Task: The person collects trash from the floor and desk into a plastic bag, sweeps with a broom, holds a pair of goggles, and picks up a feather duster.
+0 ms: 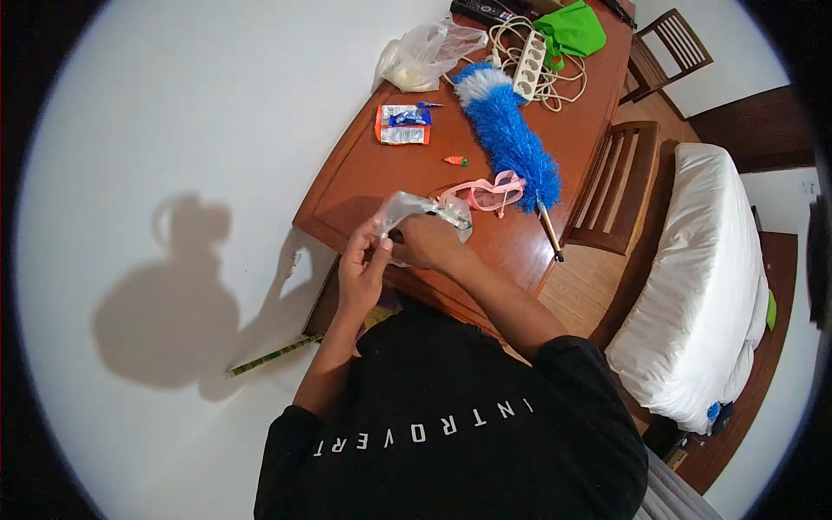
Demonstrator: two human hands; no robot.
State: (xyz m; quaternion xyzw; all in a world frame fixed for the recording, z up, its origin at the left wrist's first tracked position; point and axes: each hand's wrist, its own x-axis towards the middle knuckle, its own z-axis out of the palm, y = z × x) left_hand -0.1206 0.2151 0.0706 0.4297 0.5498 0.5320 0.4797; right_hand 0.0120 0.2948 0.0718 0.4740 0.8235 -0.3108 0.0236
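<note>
A small clear plastic bag (400, 206) is held over the near edge of the brown table (347, 178). My left hand (366, 260) pinches the bag's left side between thumb and fingers. My right hand (427, 243) is at the bag's opening, its fingers partly inside and hidden; what they hold, if anything, cannot be made out. Something small and shiny shows in the bag's right end. Just beyond the bag lie pink-framed glasses (496, 192). A small red and green item (456, 160) lies farther back, near an orange and white packet (403, 135) with blue wrappers on it.
A blue and white fluffy duster (511, 130) lies along the table's right side. Behind are a white power strip (529, 68) with cables, a green cloth (574, 30), a plastic bag (425, 56) and a black remote (481, 10). A wooden chair (617, 186) stands at the right.
</note>
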